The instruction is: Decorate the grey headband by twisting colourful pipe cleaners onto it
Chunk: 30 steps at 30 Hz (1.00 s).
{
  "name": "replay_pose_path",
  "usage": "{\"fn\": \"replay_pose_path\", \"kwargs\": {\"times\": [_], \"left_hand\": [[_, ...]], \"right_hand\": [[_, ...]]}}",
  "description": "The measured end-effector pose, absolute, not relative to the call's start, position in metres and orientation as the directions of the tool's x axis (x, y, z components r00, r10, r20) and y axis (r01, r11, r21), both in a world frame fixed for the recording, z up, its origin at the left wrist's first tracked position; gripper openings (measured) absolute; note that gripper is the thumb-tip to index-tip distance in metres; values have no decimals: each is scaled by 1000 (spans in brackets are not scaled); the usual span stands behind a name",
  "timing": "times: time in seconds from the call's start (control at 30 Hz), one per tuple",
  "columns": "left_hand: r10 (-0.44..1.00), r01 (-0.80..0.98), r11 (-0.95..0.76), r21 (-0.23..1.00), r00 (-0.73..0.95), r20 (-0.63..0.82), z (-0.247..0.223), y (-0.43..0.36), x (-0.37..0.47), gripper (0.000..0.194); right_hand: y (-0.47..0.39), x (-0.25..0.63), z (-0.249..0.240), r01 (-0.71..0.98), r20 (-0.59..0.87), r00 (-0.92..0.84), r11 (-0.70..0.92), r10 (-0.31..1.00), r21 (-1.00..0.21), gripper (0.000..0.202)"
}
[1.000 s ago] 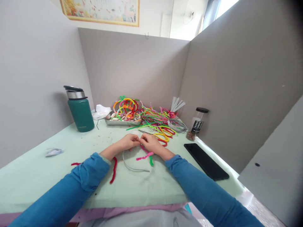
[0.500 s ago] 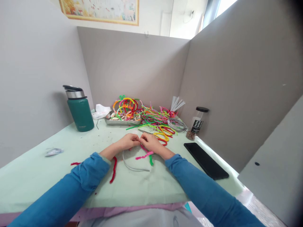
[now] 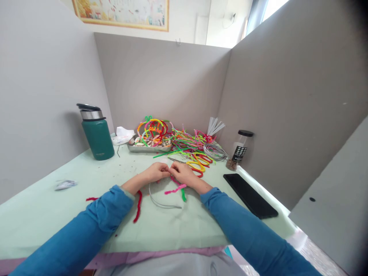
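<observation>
Our hands (image 3: 156,171) sit together, pinched on a pink fuzzy stem (image 3: 174,180) mid-work, the grey wire (image 3: 161,206) seemingly bare while colourful hoops (image 3: 156,120) behind look finished.

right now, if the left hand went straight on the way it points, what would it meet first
The right hand, most likely: its fingers sit just ahead of the left hand, too close to tell whether the two touch.

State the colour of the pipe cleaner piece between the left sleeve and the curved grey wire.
Deep red; the pipe cleaner piece shows best in the head view.
</observation>
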<state>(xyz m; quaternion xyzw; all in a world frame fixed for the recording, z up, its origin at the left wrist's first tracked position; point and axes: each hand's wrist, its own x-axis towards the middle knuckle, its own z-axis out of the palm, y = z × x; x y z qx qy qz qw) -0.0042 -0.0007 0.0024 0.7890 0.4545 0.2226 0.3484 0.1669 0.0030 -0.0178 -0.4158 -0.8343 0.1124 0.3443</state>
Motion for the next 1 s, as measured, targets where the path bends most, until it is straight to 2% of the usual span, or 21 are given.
{"fn": "replay_pose_path", "kwargs": {"times": [1.0], "left_hand": [[877, 586, -346, 733, 480, 30, 8, -7, -2, 30]], "right_hand": [[2, 167, -16, 616, 465, -424, 624, 777, -480, 23]]}}
